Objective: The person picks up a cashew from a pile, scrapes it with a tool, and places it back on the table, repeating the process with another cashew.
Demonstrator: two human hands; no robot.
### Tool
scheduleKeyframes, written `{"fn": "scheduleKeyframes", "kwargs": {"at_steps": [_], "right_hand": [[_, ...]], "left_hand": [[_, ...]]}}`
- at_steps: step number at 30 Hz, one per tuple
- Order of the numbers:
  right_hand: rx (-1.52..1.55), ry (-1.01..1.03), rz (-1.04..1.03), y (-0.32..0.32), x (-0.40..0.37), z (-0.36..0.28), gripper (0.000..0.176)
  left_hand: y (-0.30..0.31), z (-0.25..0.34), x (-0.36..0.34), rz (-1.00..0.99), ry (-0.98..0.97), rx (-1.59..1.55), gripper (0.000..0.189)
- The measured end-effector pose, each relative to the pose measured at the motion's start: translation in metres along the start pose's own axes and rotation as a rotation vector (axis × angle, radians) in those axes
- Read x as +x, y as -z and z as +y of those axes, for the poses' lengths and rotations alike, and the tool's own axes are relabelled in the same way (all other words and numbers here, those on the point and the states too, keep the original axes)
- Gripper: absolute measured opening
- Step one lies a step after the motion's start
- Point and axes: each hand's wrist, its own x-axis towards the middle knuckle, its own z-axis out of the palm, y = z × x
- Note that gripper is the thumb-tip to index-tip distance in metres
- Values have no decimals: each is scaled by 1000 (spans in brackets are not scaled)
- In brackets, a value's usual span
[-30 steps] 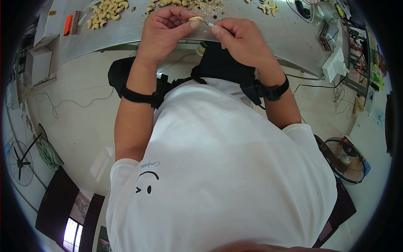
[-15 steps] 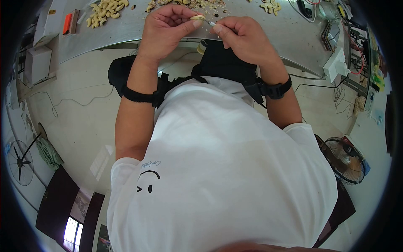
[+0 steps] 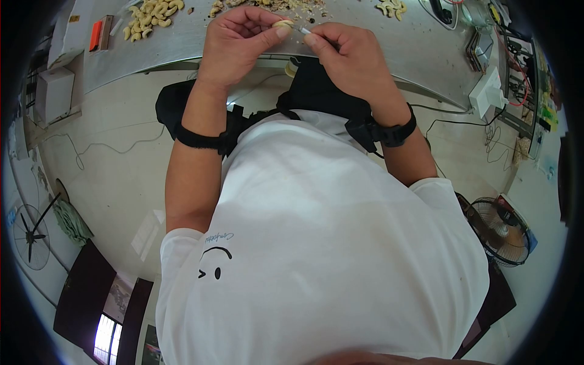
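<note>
My left hand (image 3: 240, 45) is closed, pinching a cashew nut (image 3: 283, 24) between thumb and fingertips just over the near part of the metal table. My right hand (image 3: 350, 55) is wrapped around a slim pen-like tool (image 3: 304, 30) with a pale shaft and a thin, dark tip. That tip points left and meets or nearly meets the cashew; actual contact is too small to make out. Most of the tool's handle is hidden inside my right fingers. Beyond my hands lie scattered skins and crumbs (image 3: 298, 7).
A heap of cashews (image 3: 149, 18) lies on the metal table (image 3: 413, 55) at left, beside an orange-and-brown block (image 3: 96, 35). A smaller cashew group (image 3: 391, 8) sits to the right. A white power strip (image 3: 486, 97) with cables is by the right edge. A fan (image 3: 499, 234) stands behind right.
My right hand has shifted slightly left and turned a little at the wrist, with the tool still in it. The left hand keeps its pinch on the cashew, almost unmoved.
</note>
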Motion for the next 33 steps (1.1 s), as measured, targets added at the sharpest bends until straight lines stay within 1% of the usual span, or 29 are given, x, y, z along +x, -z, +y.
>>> {"fn": "scheduleKeyframes", "kwargs": {"at_steps": [2, 5, 8, 11, 14, 17, 20, 23, 26, 29, 33], "right_hand": [[-2, 60, 81, -5, -2, 0, 20], [-40, 123, 193, -8, -3, -2, 20], [70, 38, 161, -8, -3, 3, 20], [100, 10, 45, -4, -1, 10, 20], [84, -8, 8, -3, 1, 10, 19], [74, 34, 97, -5, 0, 7, 20], [-22, 111, 175, -4, 1, -2, 20], [99, 32, 87, -4, 2, 4, 20], [118, 11, 27, -1, 2, 3, 21], [88, 11, -48, 2, 3, 3, 23], [58, 16, -97, 4, 5, 4, 23]], "left_hand": [[3, -3, 0, 1, 6, -13, 16], [6, -6, 1, -22, 17, -133, 17], [5, -6, 2, -13, 30, -167, 17], [-6, 7, 2, 23, 27, -38, 17], [-3, 3, 2, -3, 2, -63, 17], [-2, 2, 2, -16, -1, -102, 18], [3, -1, 3, -37, -2, -125, 19], [2, -1, 4, -30, -9, -121, 19], [4, -2, 4, -51, -1, -146, 19], [3, 0, 4, -65, -11, -151, 19], [3, 1, 5, -94, -15, -141, 19]]}}
